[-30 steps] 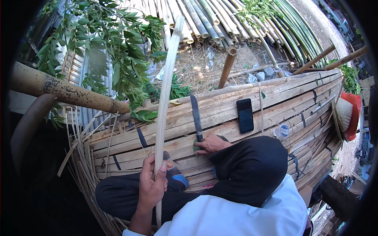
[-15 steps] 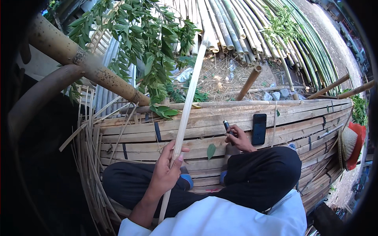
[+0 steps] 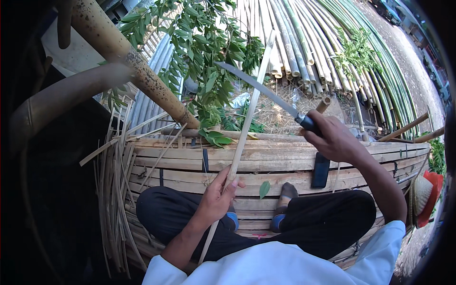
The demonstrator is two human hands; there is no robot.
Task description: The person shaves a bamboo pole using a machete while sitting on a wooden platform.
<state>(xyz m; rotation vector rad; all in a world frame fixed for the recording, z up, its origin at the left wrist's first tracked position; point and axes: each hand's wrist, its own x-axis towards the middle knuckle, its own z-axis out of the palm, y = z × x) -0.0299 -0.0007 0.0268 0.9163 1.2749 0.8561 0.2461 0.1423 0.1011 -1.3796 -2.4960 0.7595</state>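
My left hand (image 3: 219, 198) is closed around a long pale bamboo strip (image 3: 247, 121), which slants up and away from my lap. In my right hand (image 3: 336, 137) is a knife (image 3: 266, 91) with a dark handle, gripped in a fist above the slatted bench. The long thin blade points to the far left and crosses the strip's upper part in the view; whether it touches the strip I cannot tell. A loose green leaf (image 3: 264, 189) lies on the slats between my feet.
I sit on a bamboo slat platform (image 3: 247, 164). A black phone (image 3: 321, 170) lies on it at right, with a straw-and-red hat (image 3: 424, 199) beyond. Thin strips (image 3: 116, 190) are heaped at left. A thick bamboo pole (image 3: 142, 71), leafy branches (image 3: 202, 52) and stacked bamboo poles (image 3: 304, 42) stand ahead.
My right hand has lifted the knife from low near my foot up and forward, and its blade now shows across the strip. My left hand keeps its hold on the strip.
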